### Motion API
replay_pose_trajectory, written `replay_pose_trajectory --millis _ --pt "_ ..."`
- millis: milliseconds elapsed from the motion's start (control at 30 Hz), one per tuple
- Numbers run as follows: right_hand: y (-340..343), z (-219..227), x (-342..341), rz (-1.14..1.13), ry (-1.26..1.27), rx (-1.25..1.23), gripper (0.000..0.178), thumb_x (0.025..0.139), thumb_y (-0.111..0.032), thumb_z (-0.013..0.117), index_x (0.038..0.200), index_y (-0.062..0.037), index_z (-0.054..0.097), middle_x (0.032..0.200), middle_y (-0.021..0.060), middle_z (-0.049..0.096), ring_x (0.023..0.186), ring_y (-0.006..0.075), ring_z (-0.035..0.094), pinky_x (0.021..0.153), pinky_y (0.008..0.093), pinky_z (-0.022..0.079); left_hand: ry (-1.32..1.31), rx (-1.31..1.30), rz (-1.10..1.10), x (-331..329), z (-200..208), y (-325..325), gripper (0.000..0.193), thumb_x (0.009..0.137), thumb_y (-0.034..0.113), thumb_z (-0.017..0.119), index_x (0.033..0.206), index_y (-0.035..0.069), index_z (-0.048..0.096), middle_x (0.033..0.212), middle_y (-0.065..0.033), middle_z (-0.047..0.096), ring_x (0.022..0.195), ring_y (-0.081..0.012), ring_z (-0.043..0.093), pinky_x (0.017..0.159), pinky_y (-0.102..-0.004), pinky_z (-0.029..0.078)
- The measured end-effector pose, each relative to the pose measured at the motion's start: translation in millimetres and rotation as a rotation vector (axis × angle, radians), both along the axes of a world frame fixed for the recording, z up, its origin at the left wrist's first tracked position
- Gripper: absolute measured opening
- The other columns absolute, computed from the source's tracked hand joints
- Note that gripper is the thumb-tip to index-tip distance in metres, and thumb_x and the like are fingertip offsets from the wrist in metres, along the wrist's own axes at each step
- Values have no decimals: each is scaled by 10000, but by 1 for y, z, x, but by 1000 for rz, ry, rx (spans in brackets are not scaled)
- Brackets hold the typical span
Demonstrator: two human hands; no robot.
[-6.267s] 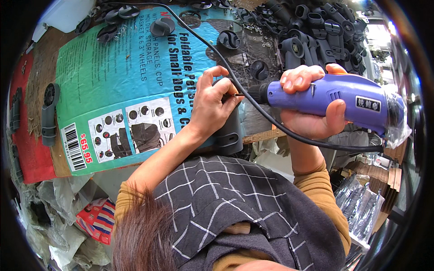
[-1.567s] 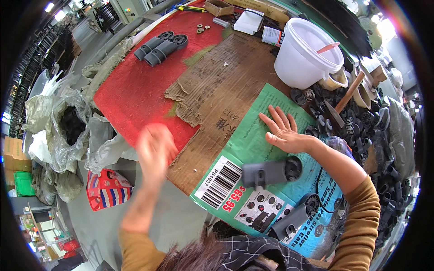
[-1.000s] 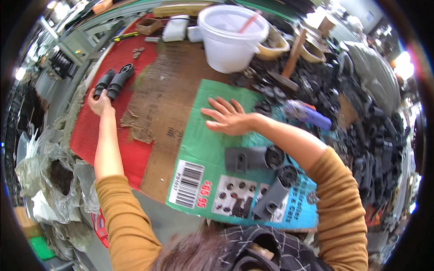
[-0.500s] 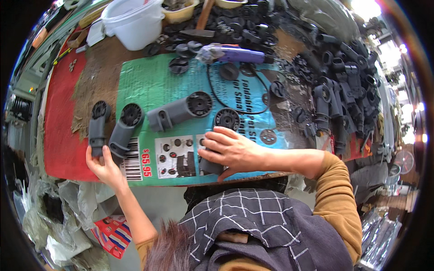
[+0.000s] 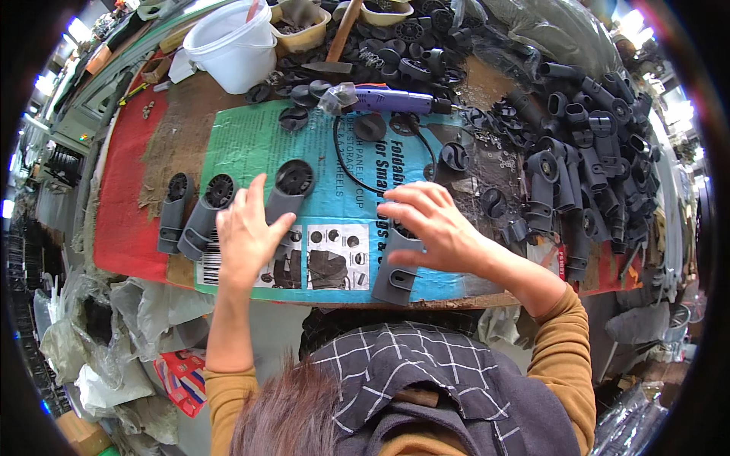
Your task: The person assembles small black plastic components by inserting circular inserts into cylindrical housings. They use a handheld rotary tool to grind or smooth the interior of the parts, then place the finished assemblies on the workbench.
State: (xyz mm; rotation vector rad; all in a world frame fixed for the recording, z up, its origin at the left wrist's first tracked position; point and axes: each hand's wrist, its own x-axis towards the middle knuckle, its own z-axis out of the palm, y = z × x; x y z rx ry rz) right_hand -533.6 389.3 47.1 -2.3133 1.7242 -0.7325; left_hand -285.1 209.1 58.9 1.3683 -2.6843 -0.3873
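Several grey plastic tube joints with round toothed black heads lie in a row on the flattened printed cardboard. My left hand (image 5: 249,232) has its fingers spread beside the third tube joint (image 5: 289,199), thumb near its lower part; contact is unclear. To its left, two tube joints (image 5: 173,216) lie side by side, tilted slightly. My right hand (image 5: 441,232) is over the rightmost tube joint (image 5: 395,280), fingers curved and apart, hiding its round head. Nothing shows in its grasp.
A purple power screwdriver (image 5: 395,99) with a black cord lies beyond the hands. Round black knobs (image 5: 455,156) sit nearby. Heaped black plastic parts (image 5: 593,152) cover the right side. A white bucket (image 5: 232,57) and a hammer (image 5: 344,34) stand and lie at the back.
My left hand has left the leftmost joint and moved right to the third one, which now points more upright. My right hand has loosened and lifted from the rightmost joint, now farther right.
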Motion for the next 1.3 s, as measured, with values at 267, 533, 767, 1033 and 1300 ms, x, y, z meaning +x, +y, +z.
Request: replay_pose_trajectory --millis 267,533,767,1033,1300 --pt "-8 -11 21 -59 -156 -77 446 843 -315 719 1196 -81 582 1251 142 538 1174 337 497 990 474 395 229 -185 -291 -103 -53 -95 252 767 220 749 993 123 692 1074 -68 604 1015 -274 602 843 -408 479" --pt "-3 -9 5 -215 -191 -95 322 864 -278 694 1090 -57 634 1163 152 604 1084 331 560 946 439 437 75 -423 -378 -94 -44 -80 299 695 211 808 937 125 654 1044 -26 574 1055 -233 548 865 -404 453" --pt "-74 -25 1 -313 -197 -130 292 824 -233 713 1026 -38 634 1057 142 621 1016 328 576 900 420 462 266 -340 -649 -99 -42 -59 283 685 60 763 920 84 609 861 -77 665 903 -290 624 839 -412 475" --pt "-82 -21 14 -355 -507 -1 267 861 -164 708 1071 -18 632 1003 85 659 897 190 637 788 327 514 452 412 -230 -71 -3 -36 256 764 125 807 935 49 631 839 -65 684 788 -141 658 730 -287 525" --pt "-3 6 -4 -300 -949 163 339 836 -66 721 1165 -23 651 985 91 692 881 126 664 799 264 546 866 754 -266 -103 -30 62 232 813 183 788 909 21 652 799 -35 673 745 -88 611 683 -243 497"
